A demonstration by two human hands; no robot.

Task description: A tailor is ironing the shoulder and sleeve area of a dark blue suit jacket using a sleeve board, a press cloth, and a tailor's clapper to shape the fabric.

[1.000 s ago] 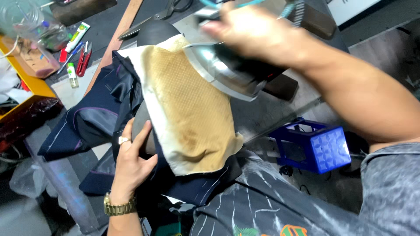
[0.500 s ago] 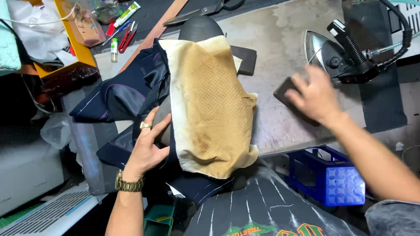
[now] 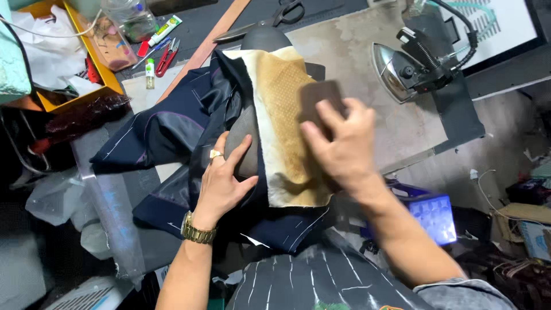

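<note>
My right hand [image 3: 344,140] grips a dark pressing block [image 3: 319,99] on the tan press cloth [image 3: 284,126], whose long axis runs toward me; my left hand [image 3: 225,178], fingers spread, pins the navy jacket [image 3: 172,123] beside it.

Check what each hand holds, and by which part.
The right hand grips a dark brown rectangular block by its near end, over the tan mesh press cloth. The left hand holds nothing; it lies flat on the navy pinstriped garment.

A white-and-green tube [image 3: 164,30] and a small green-capped white bottle [image 3: 149,72] lie upper left
</note>
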